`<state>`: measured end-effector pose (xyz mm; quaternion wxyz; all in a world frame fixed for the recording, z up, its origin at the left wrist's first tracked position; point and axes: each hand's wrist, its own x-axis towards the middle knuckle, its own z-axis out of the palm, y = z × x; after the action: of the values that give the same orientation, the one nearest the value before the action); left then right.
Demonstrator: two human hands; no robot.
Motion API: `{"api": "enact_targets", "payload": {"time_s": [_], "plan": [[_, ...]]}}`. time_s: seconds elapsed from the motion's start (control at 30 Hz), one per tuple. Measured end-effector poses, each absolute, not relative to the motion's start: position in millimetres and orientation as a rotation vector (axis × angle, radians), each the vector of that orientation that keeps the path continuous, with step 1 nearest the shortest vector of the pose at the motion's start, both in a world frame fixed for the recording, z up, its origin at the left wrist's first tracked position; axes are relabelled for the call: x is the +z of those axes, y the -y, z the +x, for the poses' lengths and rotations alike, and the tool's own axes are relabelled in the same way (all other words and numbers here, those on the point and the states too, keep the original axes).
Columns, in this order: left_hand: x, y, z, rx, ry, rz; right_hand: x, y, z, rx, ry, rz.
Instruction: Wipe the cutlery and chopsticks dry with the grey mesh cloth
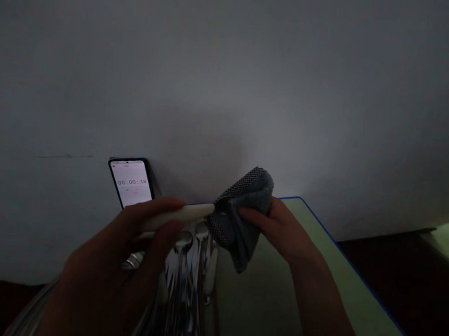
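Between left-hand (pixel 117 267) fingertips, the likely rigid white handle (pixel 184 213) offers midsection grip; right hand (pixel 281 228) pinches soft cloth (pixel 244 219).

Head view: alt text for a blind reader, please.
Left hand grips a pale handle; right hand holds a gray cloth at its far end. Spoons and other cutlery lie on a green table, near a phone reading 00:00:38.

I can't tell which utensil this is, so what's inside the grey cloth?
The pale handle in the left hand runs up to the grey cloth, where a faint glint shows. Anything deeper in the folds, pinched by the right hand, is covered.
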<state>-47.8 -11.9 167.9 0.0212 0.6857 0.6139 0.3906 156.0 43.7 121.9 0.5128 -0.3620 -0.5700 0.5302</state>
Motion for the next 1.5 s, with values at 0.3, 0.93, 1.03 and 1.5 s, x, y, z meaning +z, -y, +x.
{"api": "enact_targets", "payload": {"time_s": [0.3, 0.93, 1.03, 1.5], "plan": [[157, 0, -48, 0.937, -1.554, 2.473, 124, -43, 160, 1.056, 1.491, -1.037], [152, -1, -45, 0.579, -1.532, 2.316, 131, -35, 164, 1.153, 1.525, -0.959], [151, -3, -45, 0.552, -1.551, 2.285, 124, -37, 167, 1.153, 1.411, -0.909], [152, -8, -42, 0.420, -1.569, 2.285, 126, -39, 172, 1.304, 1.399, -0.854]]}}
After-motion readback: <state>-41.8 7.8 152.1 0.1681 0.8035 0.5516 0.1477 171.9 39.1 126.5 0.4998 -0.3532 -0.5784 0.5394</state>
